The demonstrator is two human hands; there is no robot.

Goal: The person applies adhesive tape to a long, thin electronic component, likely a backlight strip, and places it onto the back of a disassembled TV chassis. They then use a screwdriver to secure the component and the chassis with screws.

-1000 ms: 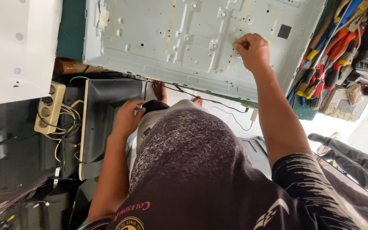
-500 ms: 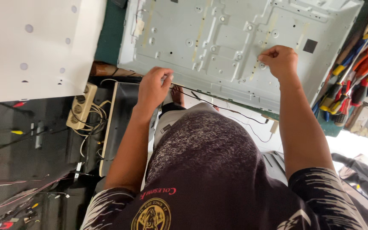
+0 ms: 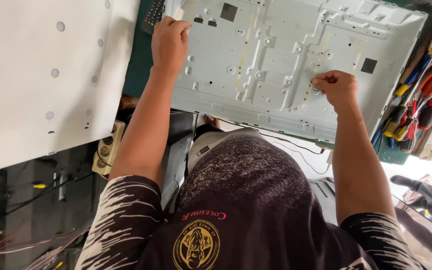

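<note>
We are gripping the stiff, light metal television back panel (image 3: 276, 65), left hand (image 3: 170, 42) clasping its edge, right hand (image 3: 337, 87) pinching an LED strip (image 3: 316, 70).

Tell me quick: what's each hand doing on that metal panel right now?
Left hand: fingers curled, gripping the far left part of the grey metal panel.
Right hand: closed, pinching at a thin strip on the panel.
</note>
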